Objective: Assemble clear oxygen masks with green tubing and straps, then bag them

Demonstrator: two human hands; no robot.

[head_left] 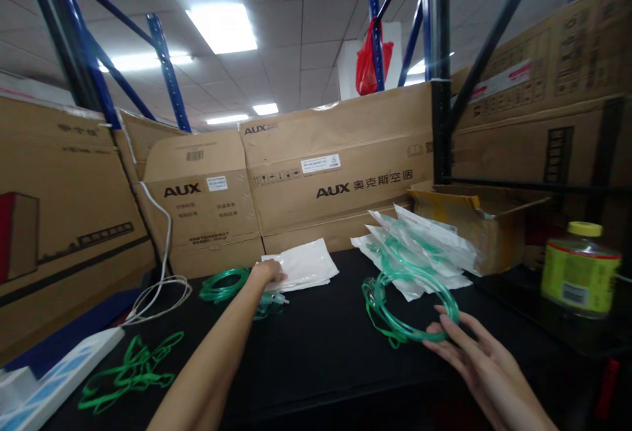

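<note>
My right hand pinches a looped coil of clear green tubing between thumb and fingers. Hanging at the coil's far left side are a clear connector piece and a green elastic strap. Further back, my left hand has its fingers closed at the left edge of a stack of flat white bags; its fingertips are partly hidden. Beside that wrist lies another green tubing coil, and a clear greenish mask-like piece sits just below the bags. Several clear packets with green contents are piled behind the right-hand coil.
Loose green straps and a white power strip lie at left, near a white cable. Large cardboard boxes wall the back. An opened carton and a yellow-labelled bottle stand right, by a black rack post.
</note>
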